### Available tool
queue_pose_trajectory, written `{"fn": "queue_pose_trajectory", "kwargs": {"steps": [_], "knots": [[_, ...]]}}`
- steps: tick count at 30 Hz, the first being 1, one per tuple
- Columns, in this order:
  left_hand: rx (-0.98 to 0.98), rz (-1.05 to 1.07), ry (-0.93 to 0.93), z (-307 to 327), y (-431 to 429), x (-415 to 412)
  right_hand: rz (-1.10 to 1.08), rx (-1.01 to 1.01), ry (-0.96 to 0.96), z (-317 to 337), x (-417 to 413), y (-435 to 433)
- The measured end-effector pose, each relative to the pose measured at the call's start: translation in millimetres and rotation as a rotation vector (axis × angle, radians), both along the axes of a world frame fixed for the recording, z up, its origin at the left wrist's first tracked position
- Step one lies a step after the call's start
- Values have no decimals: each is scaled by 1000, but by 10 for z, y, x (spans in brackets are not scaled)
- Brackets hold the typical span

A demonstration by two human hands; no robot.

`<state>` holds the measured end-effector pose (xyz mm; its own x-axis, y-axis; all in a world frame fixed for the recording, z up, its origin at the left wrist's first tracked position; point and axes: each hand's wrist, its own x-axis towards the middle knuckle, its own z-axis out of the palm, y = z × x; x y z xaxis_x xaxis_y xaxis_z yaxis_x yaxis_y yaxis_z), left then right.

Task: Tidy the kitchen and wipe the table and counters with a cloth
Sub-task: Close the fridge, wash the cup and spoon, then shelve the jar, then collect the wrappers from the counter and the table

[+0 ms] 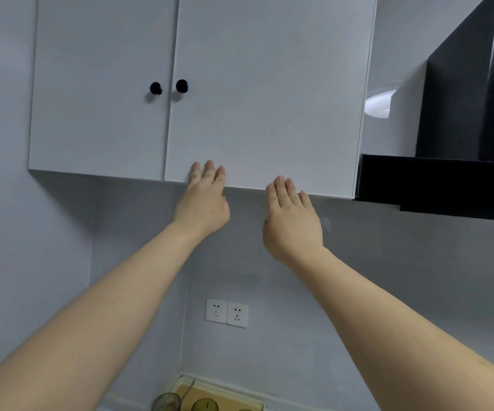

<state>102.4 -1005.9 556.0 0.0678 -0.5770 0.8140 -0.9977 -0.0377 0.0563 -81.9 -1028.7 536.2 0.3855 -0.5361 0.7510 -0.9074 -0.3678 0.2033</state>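
Up along the bottom edge of the right cabinet door (263,99), both hands have fingers straight and close together, holding nothing: left hand (202,203) fingertips lie on the door, right hand (291,221) just reaches its lower edge. Below are wall sockets (227,312) and a yellow tray (228,394), and a black range hood (447,179) sits off right.

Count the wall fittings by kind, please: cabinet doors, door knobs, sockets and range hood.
White flat cabinet doors: 2
Black round door knobs: 2
White plastic wall sockets: 2
Black glossy range hood: 1
Total: 7
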Motion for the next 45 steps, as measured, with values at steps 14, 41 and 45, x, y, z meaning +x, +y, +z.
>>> {"fn": "queue_pose_trajectory", "kwargs": {"steps": [14,41,45], "knots": [[-158,-55,-27,-374,-2,8,100,-85,19,-140,-187,-95],[1163,-1191,613,-4117,405,-4487,-635,495,-1093,-4059,-3867,1739],[1220,-1316,590,-4059,653,-5480,-708,385,-1184,-3987,-4654,2120]]}}
